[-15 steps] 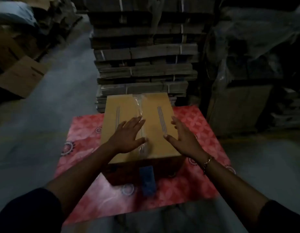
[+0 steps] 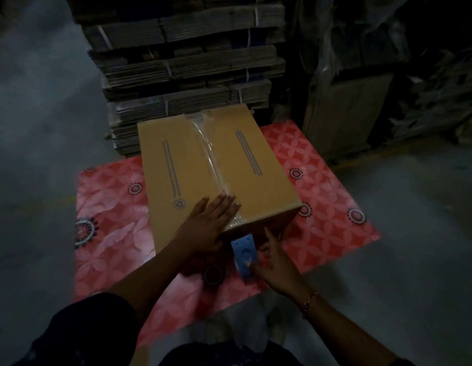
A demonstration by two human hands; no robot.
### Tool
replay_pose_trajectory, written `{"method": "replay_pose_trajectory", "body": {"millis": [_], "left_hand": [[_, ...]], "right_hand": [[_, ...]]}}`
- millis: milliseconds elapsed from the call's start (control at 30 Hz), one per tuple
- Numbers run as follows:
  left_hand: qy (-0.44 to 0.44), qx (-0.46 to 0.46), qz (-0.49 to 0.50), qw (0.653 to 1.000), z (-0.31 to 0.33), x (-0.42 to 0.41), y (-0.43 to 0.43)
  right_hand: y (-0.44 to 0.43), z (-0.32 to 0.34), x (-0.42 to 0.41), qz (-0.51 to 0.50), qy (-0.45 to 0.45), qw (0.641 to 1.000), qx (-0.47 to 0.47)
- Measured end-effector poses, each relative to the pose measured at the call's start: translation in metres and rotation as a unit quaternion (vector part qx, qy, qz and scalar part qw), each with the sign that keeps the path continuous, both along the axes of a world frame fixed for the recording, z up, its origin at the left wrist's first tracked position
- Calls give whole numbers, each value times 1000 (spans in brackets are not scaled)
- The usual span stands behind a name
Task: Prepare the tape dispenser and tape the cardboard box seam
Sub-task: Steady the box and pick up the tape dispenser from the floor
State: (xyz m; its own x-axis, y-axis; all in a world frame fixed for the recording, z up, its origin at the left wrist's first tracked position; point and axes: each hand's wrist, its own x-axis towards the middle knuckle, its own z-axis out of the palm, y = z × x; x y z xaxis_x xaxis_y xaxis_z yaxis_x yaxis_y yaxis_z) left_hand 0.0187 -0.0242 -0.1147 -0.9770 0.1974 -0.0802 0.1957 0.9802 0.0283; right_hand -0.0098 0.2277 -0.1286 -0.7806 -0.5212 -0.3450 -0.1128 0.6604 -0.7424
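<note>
A closed brown cardboard box [image 2: 245, 165] stands on a red patterned mat [image 2: 327, 186]. Clear tape [image 2: 207, 151] runs along its centre seam and over the near edge. My left hand [image 2: 211, 220] lies flat on the box top at the near end of the seam, fingers together. A blue tape dispenser [image 2: 244, 253] rests against the box's dark front face, down on the mat. My right hand [image 2: 274, 262] is at the dispenser's right side, its fingers touching its lower edge; whether they grip it is unclear.
A tall stack of strapped flat cardboard sheets [image 2: 187, 67] rises just behind the box. Plastic-wrapped cartons [image 2: 348, 107] stand at the right. Grey concrete floor [image 2: 39, 133] surrounds the mat. My dark-clothed knees fill the bottom edge.
My right hand has left the box top and dropped to the blue dispenser at the box's front. My left hand slid toward the near edge. The view has tilted and shifted closer.
</note>
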Motion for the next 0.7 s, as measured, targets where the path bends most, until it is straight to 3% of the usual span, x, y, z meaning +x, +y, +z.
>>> {"method": "replay_pose_trajectory", "body": {"millis": [200, 467, 700], "left_hand": [[13, 11, 1, 1000, -1, 2, -1], [41, 30, 7, 999, -7, 2, 0], [58, 29, 24, 998, -7, 2, 4]], "right_hand": [[-29, -15, 18, -23, -44, 999, 4], [-9, 21, 52, -62, 10, 998, -24], [-15, 58, 58, -67, 58, 996, 25]]}}
